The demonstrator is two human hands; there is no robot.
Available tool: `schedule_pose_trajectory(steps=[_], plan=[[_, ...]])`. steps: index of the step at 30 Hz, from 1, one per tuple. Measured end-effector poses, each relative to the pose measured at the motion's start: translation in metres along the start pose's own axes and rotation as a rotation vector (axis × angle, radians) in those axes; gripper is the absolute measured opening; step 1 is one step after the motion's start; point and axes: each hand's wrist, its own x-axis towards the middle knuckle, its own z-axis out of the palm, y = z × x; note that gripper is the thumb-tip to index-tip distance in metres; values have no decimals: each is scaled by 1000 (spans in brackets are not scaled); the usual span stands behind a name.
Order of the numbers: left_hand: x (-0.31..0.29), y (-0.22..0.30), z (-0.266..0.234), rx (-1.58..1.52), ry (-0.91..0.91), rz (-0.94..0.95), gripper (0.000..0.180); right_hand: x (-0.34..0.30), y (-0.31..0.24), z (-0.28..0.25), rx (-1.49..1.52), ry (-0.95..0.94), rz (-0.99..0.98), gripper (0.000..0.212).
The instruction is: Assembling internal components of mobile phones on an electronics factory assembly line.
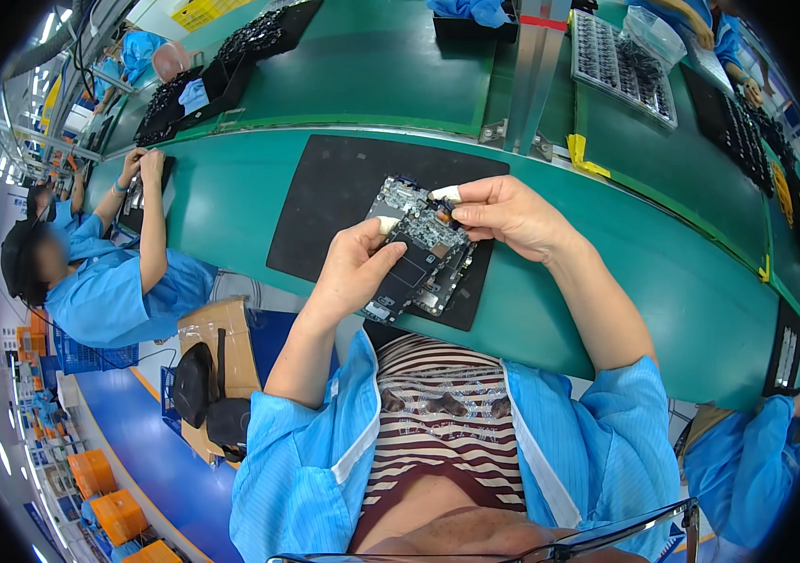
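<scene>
Green counter is curving across a factory line, with other counters lying beyond it. At the far left a co-worker in a blue coat is sitting with both hands raised over a small dark tray, and black trays of parts are lying on the counter behind. Below, beside a blue floor, a cardboard box is carrying a black bag.

Near the middle a black mat is lying on the counter. Above it the person is holding a circuit board in both hands, tilted, clear of the mat. The left hand is gripping the board's lower left edge, thumb with a white finger cot pressing on the top face, fingers curling underneath. The right hand is pinching the board's upper right corner between thumb and a cot-covered forefinger.

Further right a metal post is standing at the counter's back edge, a tray of small parts is lying beyond it, and yellow tape is sticking to the counter. At the far right another blue sleeve is showing.
</scene>
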Motion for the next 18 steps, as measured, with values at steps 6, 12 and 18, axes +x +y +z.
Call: schedule_pose_trajectory(steps=[6,12,18], plan=[[0,-7,4,36,38,50,13,1,1,-3,-83,8,-12,31],[2,-16,9,168,139,106,8,-3,-4,4,-60,-8,-41,34],[3,-21,11,323,227,154,7,1,2,-1,-119,26,-64,32]])
